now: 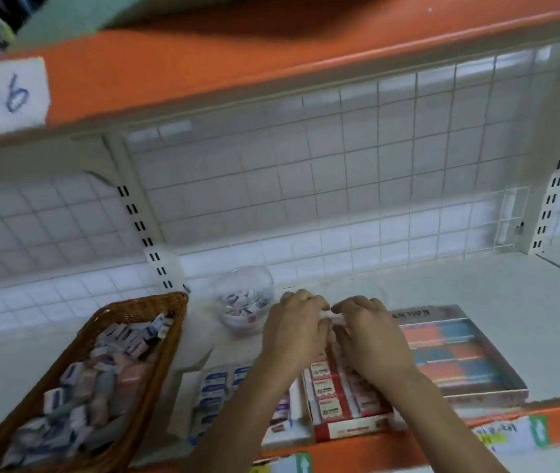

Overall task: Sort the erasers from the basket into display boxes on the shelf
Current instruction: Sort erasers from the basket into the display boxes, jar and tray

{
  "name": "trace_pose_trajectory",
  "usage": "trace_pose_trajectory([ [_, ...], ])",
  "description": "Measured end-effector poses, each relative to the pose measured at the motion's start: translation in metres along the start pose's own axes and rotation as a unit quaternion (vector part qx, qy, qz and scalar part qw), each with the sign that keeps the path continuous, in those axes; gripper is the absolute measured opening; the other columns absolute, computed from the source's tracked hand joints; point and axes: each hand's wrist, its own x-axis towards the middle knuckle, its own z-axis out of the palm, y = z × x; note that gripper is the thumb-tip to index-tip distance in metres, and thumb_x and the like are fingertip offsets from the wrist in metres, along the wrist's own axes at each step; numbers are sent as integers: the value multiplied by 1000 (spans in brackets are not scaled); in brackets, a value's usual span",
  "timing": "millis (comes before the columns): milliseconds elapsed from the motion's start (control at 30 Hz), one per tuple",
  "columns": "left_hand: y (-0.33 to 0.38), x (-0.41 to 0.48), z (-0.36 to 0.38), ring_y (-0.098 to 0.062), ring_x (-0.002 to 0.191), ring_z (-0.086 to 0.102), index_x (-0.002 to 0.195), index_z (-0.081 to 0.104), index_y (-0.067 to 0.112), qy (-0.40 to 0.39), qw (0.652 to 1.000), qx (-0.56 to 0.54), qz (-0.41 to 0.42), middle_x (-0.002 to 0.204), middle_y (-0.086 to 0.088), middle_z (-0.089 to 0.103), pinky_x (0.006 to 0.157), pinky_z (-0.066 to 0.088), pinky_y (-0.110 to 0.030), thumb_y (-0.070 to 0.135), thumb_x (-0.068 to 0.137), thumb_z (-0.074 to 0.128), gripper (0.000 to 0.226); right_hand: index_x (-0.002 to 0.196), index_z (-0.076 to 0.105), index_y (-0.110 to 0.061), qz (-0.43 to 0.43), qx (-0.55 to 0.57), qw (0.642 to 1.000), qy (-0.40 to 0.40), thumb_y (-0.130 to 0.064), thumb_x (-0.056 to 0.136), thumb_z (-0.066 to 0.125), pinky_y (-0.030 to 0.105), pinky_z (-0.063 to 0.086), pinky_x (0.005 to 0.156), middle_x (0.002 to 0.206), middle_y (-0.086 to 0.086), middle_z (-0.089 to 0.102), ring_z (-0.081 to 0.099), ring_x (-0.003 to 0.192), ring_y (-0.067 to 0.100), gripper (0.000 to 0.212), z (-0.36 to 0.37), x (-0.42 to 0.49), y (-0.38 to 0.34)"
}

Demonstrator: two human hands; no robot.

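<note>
Fingers [305, 299] on left hand [293, 332] and right hand [372, 334] are curling, both pinching one white eraser [332, 315]. We're holding it over red display box [350, 430].

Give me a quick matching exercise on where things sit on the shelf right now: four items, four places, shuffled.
Things:
1. wicker basket
2. clear tub
3. red display box
4. orange-and-blue eraser box

Places:
A. farthest right of the group
B. farthest left
C. at the front edge, beneath the left hand and right hand
D. towards the back, between the basket and the hands

Pairs: 1-B, 2-D, 3-C, 4-A.
</note>
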Motion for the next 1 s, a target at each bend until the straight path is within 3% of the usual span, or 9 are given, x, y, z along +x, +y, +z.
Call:
trace_pose_trajectory([
  [267, -104, -54, -46, -20, 112, 51, 120, 58, 27, 16, 992, 70, -102, 118, 3, 57, 91, 44, -34, 27, 92, 46, 30, 131, 48, -21, -107, 36, 991, -78, -19, 88, 51, 31, 41, 97, 131, -1, 52, 45, 120, 19, 43, 58, 23, -110],
  [433, -165, -86, -61, -17, 108, 53, 110, 59, 25, 28, 982, 80, -169, 114, 5, 58, 91, 45, -33, 25, 92, 46, 23, 130, 47, -16, -188, 47, 972, -129, -15, 89, 47, 27, 32, 100, 131, 3, 49, 43, 121, 21, 40, 81, 31, -172],
  [600, -223, -103, -68, -17, 119, 50, 123, 54, 31, 0, 969, 107, -224, 123, 10, 53, 100, 42, -33, 31, 94, 44, 31, 128, 47, -9, -182, 61, 967, -168, -7, 87, 43, 32, 38, 96, 126, 10, 50, 46, 117, 28, 42, 120, 46, -215],
  [767, -261, -103, -79, -25, 125, 42, 131, 46, 16, -36, 950, 100, -293, 137, -6, 43, 97, 42, -32, 15, 91, 50, 40, 132, 41, -6, -162, -42, 968, -185, -7, 89, 50, 34, 37, 98, 133, 12, 47, 46, 121, 28, 44, 144, 71, -239],
  [867, -273, -90, -79, -26, 128, 38, 133, 43, 14, -38, 949, 101, -296, 141, -7, 39, 98, 40, -32, 18, 92, 52, 42, 133, 37, -9, -155, -100, 962, -201, -12, 87, 55, 37, 33, 102, 135, 12, 43, 42, 125, 29, 50, 154, 86, -245],
  [1000, -280, -80, -68, -28, 132, 33, 137, 39, 15, -74, 944, 94, -306, 144, -7, 37, 105, 37, -39, 32, 94, 49, 47, 139, 33, -23, -164, -160, 946, -229, -34, 83, 61, 41, 23, 108, 142, 9, 36, 34, 131, 28, 64, 165, 102, -246],
])
